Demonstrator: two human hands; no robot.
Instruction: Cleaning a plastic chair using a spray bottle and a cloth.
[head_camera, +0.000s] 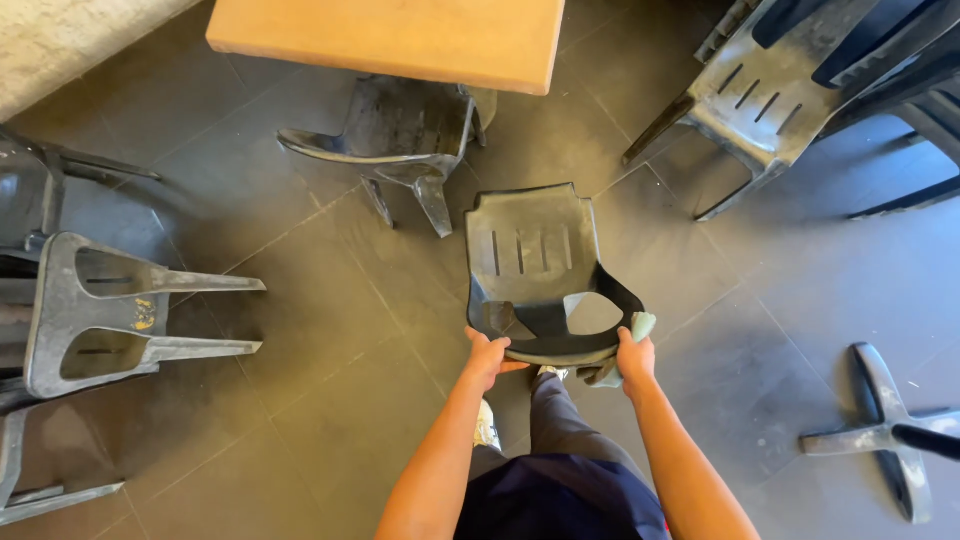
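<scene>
A dark grey plastic chair (530, 260) stands in front of me, seen from above, its slotted seat toward the table. My left hand (488, 355) grips the left end of the chair's curved backrest top. My right hand (634, 357) grips the right end of the same rim and also holds a pale green cloth (641, 326) bunched against it. My legs and one shoe show below the chair.
An orange-brown table top (400, 40) lies ahead with another grey chair (400, 140) tucked under it. Overturned or stacked grey chairs (100, 310) stand at the left, more chairs (780, 90) at upper right. A cross-shaped table base (880, 430) sits at right on dark floor tiles.
</scene>
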